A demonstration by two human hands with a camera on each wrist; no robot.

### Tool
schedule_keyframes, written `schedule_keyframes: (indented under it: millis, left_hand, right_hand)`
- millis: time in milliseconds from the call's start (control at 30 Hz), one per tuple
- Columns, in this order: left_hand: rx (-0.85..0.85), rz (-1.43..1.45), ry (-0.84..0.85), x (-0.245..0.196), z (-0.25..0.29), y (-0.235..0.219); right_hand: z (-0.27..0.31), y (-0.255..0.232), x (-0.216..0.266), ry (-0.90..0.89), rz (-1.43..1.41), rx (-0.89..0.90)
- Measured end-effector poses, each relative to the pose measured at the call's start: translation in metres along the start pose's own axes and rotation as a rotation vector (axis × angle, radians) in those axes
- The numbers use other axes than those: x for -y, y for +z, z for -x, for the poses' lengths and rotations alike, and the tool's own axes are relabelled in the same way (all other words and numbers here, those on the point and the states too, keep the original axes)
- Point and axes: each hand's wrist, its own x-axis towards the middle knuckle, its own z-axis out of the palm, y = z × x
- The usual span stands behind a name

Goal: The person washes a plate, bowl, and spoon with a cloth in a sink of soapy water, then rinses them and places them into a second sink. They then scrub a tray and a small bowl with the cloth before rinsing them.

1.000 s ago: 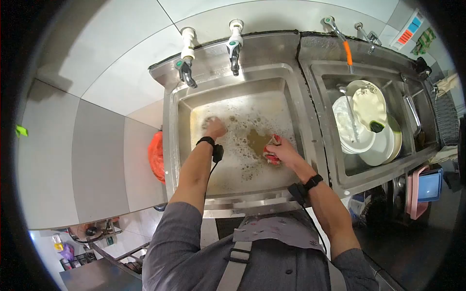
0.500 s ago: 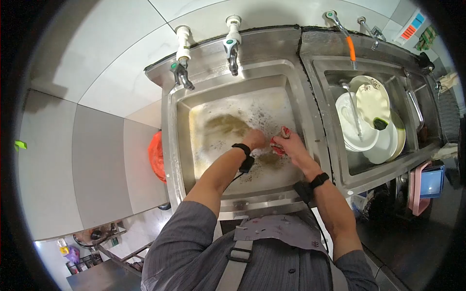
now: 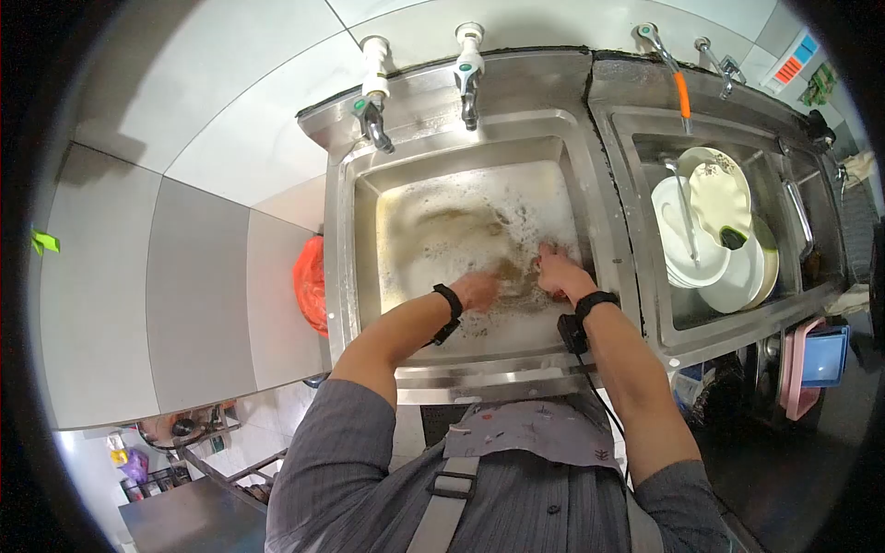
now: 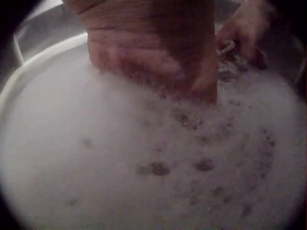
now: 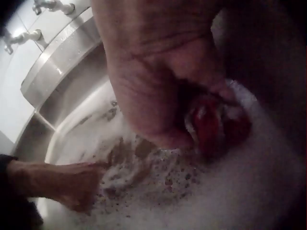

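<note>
The left sink basin (image 3: 343,249) is filled with cloudy, foamy water (image 3: 419,240). My left hand (image 3: 477,289) dips into the suds near the middle of the basin; in the left wrist view foam hides its fingers, and I cannot tell what they hold. On the right side of the same basin, my right hand (image 3: 564,275) grips a wet red-and-white cloth (image 5: 207,125) between thumb and fingers at the water's surface. A short gap of foamy water separates the two hands.
Two taps, one a lever tap (image 3: 467,88), stand over the basin's back edge. The neighbouring right sink (image 3: 636,198) holds stacked white plates (image 3: 733,281), a scalloped dish (image 3: 719,198) and a ladle-like utensil. A red plastic bag (image 3: 311,286) hangs left of the basin.
My left hand went from the left of the basin across to the right, then back slightly and nearer the front. My right hand, still with the cloth, has lowered into the suds.
</note>
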Motion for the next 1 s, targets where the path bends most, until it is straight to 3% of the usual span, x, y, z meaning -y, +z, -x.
schedule_keyframes:
  millis: [33,100,233,300,367,400,467,500,567,700,767,800,867,900,967,1000]
  left_hand:
    - [0.018,-0.048,-0.027,0.009,0.006,0.004]
    - [0.038,-0.09,-0.054,0.02,0.025,0.011]
    - [0.151,-0.121,-0.119,0.026,0.058,0.006]
    - [0.197,-0.158,-0.121,0.04,0.07,0.025]
    - [-0.205,-0.095,-0.027,0.077,0.077,0.082]
    - [-0.206,-0.093,-0.032,0.07,0.081,0.067]
    - [0.323,-0.081,-0.259,0.048,0.09,0.015]
    - [0.323,-0.078,-0.265,0.051,0.094,0.014]
    - [0.521,-0.017,-0.324,0.056,0.101,0.01]
    - [0.521,0.002,-0.453,0.075,0.095,0.07]
    - [0.616,-0.036,-0.194,0.094,0.099,0.098]
    - [0.618,-0.037,-0.193,0.082,0.097,0.082]
    - [0.68,0.15,0.021,0.036,0.083,0.026]
    - [0.68,0.148,0.02,0.024,0.072,0.024]
    - [0.668,0.184,-0.213,0.0,0.052,0.025]
    - [0.668,0.182,-0.211,-0.006,0.041,0.028]
  right_hand:
    - [-0.004,-0.004,0.002,-0.004,0.003,0.003]
    - [-0.009,-0.01,0.005,-0.032,0.039,0.399]
    - [0.009,-0.02,0.015,-0.144,0.1,0.498]
    - [0.015,-0.027,0.031,-0.072,0.258,0.705]
    - [0.016,-0.028,0.039,-0.13,0.317,0.749]
    - [0.017,-0.027,0.043,-0.181,0.366,0.793]
    - [0.022,-0.029,0.049,-0.197,0.358,0.786]
    - [0.023,-0.029,0.053,-0.21,0.345,0.773]
    - [0.027,-0.025,0.063,-0.195,0.343,0.847]
    - [0.017,0.003,0.063,-0.123,0.282,0.951]
    - [0.028,-0.01,0.066,-0.151,0.266,0.902]
    - [0.031,-0.017,0.068,-0.181,0.257,0.849]
    - [0.021,0.0,0.056,-0.214,0.202,0.812]
    - [0.017,0.005,0.051,-0.245,0.15,0.773]
    - [0.022,-0.014,0.056,-0.211,0.174,0.765]
    - [0.025,-0.021,0.057,-0.179,0.2,0.76]
